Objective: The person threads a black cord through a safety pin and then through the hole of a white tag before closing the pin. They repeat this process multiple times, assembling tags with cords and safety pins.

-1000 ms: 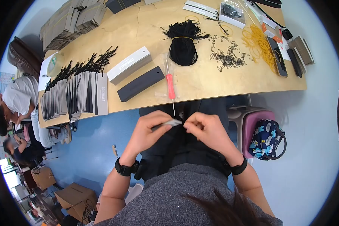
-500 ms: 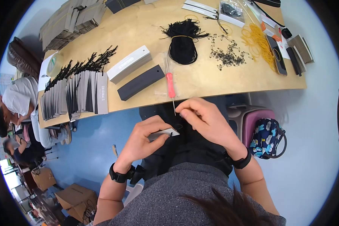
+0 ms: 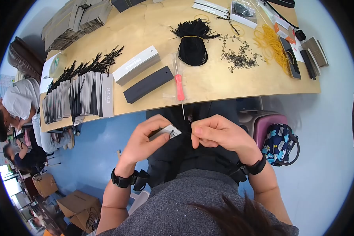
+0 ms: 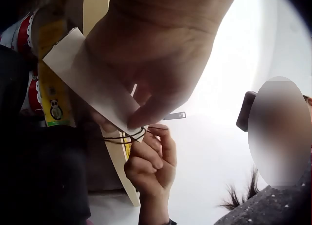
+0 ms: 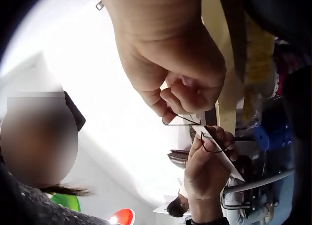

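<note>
Between thumb and fingers my left hand (image 3: 143, 141) holds a pale card hang tag (image 3: 165, 131) by its sides, above the lap. A thin black cord (image 5: 181, 124) runs through the hole at the tag's end, and part of it lies across the tag's face. My right hand (image 3: 226, 135) is just right of the tag, fingers curled, pinching the loop of that cord at the fingertips. In the left wrist view the tag (image 4: 87, 84) stretches away under the left hand, the cord (image 4: 129, 136) crossing near its lower end.
On the table lie a red-handled tool (image 3: 179, 88) with its shaft past the edge, a bundle of black cords (image 3: 192, 53), scattered safety pins (image 3: 240, 59) and yellow rubber bands (image 3: 269, 41). White tags (image 3: 135, 65), dark tags (image 3: 147, 84) and strung tags (image 3: 92, 96) are stacked at left.
The right hand first pulled away up from the tag, then came back down beside it. The left hand has drawn slightly left, tilting the tag so its holed end shows.
</note>
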### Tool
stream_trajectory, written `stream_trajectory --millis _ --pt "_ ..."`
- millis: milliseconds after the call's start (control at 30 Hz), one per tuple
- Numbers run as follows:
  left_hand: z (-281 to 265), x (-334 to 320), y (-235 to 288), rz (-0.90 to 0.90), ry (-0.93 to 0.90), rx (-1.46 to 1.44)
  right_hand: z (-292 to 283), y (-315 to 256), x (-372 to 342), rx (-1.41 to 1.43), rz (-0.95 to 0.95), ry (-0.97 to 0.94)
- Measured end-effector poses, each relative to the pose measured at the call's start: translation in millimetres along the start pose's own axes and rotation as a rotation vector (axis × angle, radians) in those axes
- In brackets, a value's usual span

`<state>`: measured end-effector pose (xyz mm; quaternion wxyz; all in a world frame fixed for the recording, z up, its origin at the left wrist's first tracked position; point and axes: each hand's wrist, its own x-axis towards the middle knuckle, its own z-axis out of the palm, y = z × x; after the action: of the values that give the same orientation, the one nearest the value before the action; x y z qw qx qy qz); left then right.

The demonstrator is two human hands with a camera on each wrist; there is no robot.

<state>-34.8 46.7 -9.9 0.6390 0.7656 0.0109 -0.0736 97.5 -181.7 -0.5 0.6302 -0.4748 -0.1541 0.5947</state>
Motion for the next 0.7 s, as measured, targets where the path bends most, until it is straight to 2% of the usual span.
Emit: stream_trajectory --millis 33,67,100,167,367,500,567,633,700 --pt "-1 -1 5 -0.063 0.03 -0.155 -2 0 -1 -0.119 0.071 -0.009" --pt "-1 -2 9 -0.126 0.059 -0.31 -1 -3 0 -0.331 0.1 0.112" --pt "-1 -2 10 -0.126 0.059 -0.31 -1 1 1 -0.331 0.101 0.113" --pt "-1 -1 10 -0.156 0.046 -0.309 0 15 4 -0.651 -0.167 0.208" --pt "5 0 5 -0.133 0.046 -0.297 14 22 13 -0.701 -0.314 0.276" --pt "4 -1 4 -0.126 0.048 -0.31 14 27 18 -0.693 -0.319 0.207" --pt "-1 -4 6 -0.176 0.028 -0.299 9 26 12 -0.346 -0.115 0.145" --pt "1 -5 16 -0.219 0.039 -0.309 3 19 2 0.125 -0.07 0.167" --pt "4 -6 18 -0.262 0.046 -0.32 -19 16 -2 0.511 -0.161 0.057"
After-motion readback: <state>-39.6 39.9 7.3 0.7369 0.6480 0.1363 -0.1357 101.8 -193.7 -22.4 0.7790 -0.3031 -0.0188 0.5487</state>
